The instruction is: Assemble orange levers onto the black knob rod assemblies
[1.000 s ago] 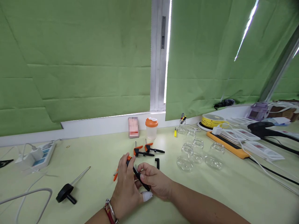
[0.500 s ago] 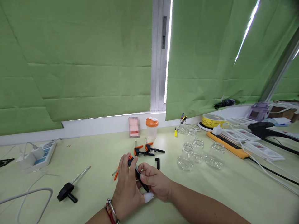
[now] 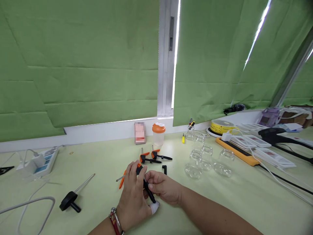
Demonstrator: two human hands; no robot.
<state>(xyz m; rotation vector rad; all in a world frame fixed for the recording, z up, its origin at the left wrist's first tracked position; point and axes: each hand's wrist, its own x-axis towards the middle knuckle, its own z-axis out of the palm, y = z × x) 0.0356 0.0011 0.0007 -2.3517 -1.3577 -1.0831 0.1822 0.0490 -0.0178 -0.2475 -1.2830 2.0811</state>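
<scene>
My left hand (image 3: 133,194) curls round a black-and-orange tool (image 3: 149,192) with a metal shaft. Its thumb, wrapped in white, lies by the tool's lower black end. From the other side, the fingers of my right hand (image 3: 165,187) pinch the tool's black part; they partly hide where they grip. A metal tip and an orange lever (image 3: 122,179) stick out left of my left hand. Just beyond the hands lie two similar black-and-orange tools (image 3: 149,159) (image 3: 161,155). A small black L-shaped piece (image 3: 165,169) rests past my right hand.
At left are a black-handled tool with a metal rod (image 3: 69,200), white cables and a power strip (image 3: 50,163). An orange-lidded cup (image 3: 158,135) and a small box (image 3: 140,133) stand by the wall. Several glass jars (image 3: 195,166) and an orange power strip (image 3: 237,151) are at right.
The held tool has shifted slightly and its black end shows more. My left thumb has bent in a little. Both hands keep their hold.
</scene>
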